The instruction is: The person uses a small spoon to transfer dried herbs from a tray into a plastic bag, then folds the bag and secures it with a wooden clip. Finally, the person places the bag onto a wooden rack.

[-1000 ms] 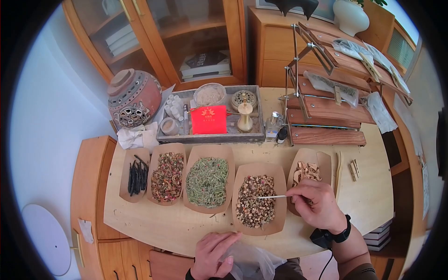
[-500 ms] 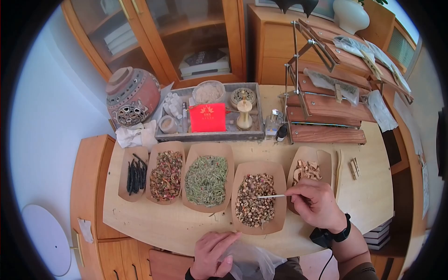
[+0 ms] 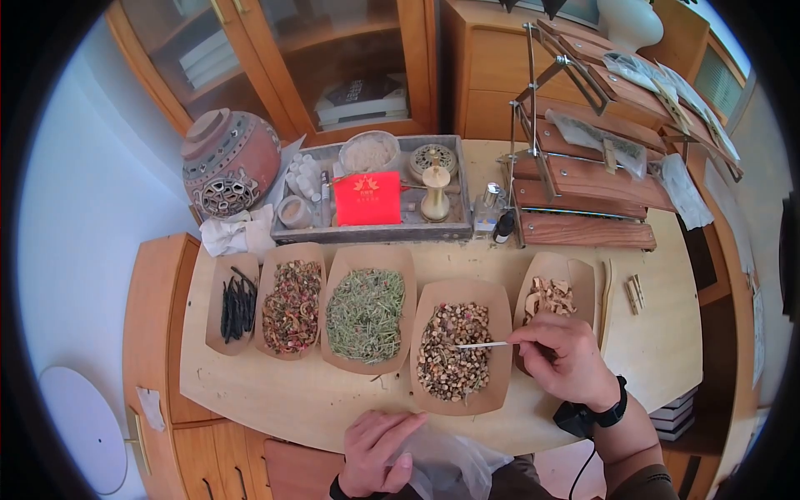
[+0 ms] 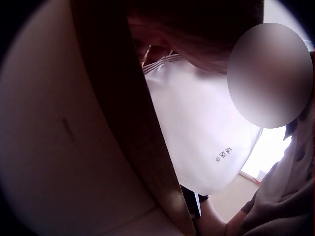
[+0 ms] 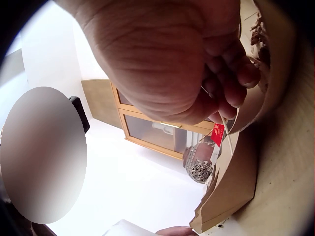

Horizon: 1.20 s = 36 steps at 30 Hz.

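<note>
My right hand [image 3: 568, 358] pinches a thin pale stick [image 3: 485, 344]. Its far end lies over the chopped brown and cream dried pieces [image 3: 454, 367] in a kraft paper tray [image 3: 497, 398]. In the right wrist view the stick [image 5: 229, 142] comes out below the curled fingers [image 5: 231, 93]. Close by the table's front edge, my left hand [image 3: 379, 454] holds a translucent plastic bag [image 3: 454, 462]. The left wrist view shows this bag [image 4: 197, 118] hanging with small dark print on it, its gathered top edge under the hand; the fingers are mostly in shadow there.
Further paper trays hold dark pods [image 3: 239, 310], dried petals [image 3: 290, 308], green herb [image 3: 365, 317] and wood chips [image 3: 552, 298]. Behind stand a grey tray [image 3: 375, 234] with a red packet [image 3: 367, 200], a clay pot [image 3: 231, 162] and a wooden rack [image 3: 583, 233]. Clothespins [image 3: 636, 294] lie at right.
The whole table scene has shifted slightly up in the head view. Both hands keep their hold, and the stick stays over the same tray.
</note>
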Tool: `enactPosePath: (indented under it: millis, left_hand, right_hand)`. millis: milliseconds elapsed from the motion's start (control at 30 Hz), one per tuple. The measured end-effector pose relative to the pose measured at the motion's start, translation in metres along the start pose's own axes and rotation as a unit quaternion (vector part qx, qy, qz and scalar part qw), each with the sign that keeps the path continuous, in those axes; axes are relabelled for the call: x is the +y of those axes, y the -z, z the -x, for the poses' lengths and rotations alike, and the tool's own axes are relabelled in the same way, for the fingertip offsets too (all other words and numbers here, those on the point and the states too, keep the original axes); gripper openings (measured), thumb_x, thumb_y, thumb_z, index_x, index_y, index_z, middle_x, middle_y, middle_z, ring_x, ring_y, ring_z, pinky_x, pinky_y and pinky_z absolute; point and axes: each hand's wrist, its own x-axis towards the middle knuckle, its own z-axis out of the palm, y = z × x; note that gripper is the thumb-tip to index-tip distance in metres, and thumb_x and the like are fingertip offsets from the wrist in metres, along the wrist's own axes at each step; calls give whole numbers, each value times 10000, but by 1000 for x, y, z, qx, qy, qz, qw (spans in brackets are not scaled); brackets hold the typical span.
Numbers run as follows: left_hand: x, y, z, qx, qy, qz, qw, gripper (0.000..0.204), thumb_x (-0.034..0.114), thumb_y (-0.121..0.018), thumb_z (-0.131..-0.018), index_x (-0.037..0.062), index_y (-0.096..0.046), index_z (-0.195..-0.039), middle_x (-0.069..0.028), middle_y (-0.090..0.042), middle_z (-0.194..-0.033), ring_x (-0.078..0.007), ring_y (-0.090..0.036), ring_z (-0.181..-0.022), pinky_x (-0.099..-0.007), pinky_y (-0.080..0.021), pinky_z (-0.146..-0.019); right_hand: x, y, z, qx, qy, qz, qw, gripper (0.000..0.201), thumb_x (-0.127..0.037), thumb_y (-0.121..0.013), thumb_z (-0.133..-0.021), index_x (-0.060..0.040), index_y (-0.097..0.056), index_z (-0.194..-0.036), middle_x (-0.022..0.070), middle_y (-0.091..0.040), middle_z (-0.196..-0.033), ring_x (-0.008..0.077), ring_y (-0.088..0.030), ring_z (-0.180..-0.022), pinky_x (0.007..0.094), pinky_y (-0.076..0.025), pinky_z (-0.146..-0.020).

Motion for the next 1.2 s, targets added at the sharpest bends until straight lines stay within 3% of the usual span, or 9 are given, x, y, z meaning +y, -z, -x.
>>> enactPosePath:
  millis: [600, 967, 1200]
  left_hand:
    - [0, -1, 0, 1, 10, -2, 1000, 494, 359, -534, -969, -58, -738, -1141, -187, -742, -972, -328, -686, -774, -418, -550, -732]
    - [0, 0, -1, 0, 9, -11, 1000, 493, 357, -540, -965, -55, -738, -1150, -179, -732, -954, -321, -672, -750, -419, -544, -715]
    - [0, -1, 0, 3, 4, -9, 1000, 486, 348, -552, -951, -53, -741, -1151, -189, -729, -957, -324, -665, -738, -421, -542, -709]
  right_hand:
    - [1, 0, 1, -5, -4, 2, 1000, 206, 65, -668, -860, -19, -755, -1026, 103, -617, -771, 237, -612, -598, 347, -493, -560]
    - [-2, 2, -1, -7, 10, 14, 1000, 201, 64, -671, -856, -17, -751, -1021, 117, -630, -781, 290, -638, -633, 369, -508, -581]
    - [-3, 1, 0, -18, -3, -19, 1000, 200, 58, -672, -867, -13, -752, -1035, 110, -642, -798, 267, -646, -649, 351, -513, -592]
